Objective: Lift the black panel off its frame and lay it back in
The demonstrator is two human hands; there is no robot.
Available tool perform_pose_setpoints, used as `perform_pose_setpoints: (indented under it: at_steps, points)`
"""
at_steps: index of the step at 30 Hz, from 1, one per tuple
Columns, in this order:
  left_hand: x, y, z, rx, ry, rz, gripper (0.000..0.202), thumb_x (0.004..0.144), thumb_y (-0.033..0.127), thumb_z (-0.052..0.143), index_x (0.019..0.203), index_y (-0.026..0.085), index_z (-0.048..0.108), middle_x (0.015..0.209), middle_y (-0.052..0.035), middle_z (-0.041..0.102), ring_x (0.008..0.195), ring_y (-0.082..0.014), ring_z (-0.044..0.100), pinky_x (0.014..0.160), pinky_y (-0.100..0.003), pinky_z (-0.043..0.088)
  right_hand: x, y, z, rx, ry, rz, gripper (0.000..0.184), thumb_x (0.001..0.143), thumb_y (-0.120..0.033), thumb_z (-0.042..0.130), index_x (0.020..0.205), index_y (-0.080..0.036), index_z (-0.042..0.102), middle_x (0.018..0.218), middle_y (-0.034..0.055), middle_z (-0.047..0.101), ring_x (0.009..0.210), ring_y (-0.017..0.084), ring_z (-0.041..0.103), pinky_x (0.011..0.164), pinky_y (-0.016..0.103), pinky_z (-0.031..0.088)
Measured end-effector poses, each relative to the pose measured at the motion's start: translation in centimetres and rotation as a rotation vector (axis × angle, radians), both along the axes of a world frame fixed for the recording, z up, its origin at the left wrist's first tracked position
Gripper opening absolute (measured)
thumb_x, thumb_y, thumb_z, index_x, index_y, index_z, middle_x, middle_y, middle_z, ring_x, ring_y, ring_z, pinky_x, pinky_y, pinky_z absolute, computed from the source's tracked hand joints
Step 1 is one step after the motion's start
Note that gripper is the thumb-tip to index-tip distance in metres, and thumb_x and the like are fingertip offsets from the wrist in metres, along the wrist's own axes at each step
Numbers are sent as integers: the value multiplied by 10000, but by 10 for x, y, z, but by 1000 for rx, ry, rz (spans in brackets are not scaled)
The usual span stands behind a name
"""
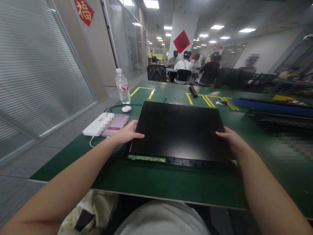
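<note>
A large flat black panel (179, 130) lies on the green table mat (156, 186), with a green circuit strip (146, 158) showing along its near edge. My left hand (127, 133) grips the panel's left edge, thumb on top and fingers curled at the side. My right hand (232, 140) rests on the panel's right edge, fingers laid over the top and curling round the side.
To the left lie a white power bank (96, 127), a phone (115, 125), a white mouse (126, 108) and a water bottle (122, 86). Black and blue trays (274, 107) sit at the right. A small black strip (193, 90) lies farther back. Several people sit at a far table.
</note>
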State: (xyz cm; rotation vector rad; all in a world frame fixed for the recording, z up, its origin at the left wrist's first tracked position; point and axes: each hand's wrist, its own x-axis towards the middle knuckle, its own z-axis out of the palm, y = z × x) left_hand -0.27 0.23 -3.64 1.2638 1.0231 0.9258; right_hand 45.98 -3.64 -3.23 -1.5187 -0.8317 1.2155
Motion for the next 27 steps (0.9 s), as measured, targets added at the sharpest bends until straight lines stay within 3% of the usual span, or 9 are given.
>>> perform_pose_setpoints:
  at_steps: [27]
  points:
    - [-4,2,0,-14,11,-44,671,519,89,903,1067,202,532,1170,-84,749,1279,-364,629,1093,-553,474,0,2,-1,12,-39,2,432,639,-153,759,1047,-258,664,966,61,784,817,274,751,669,376,602]
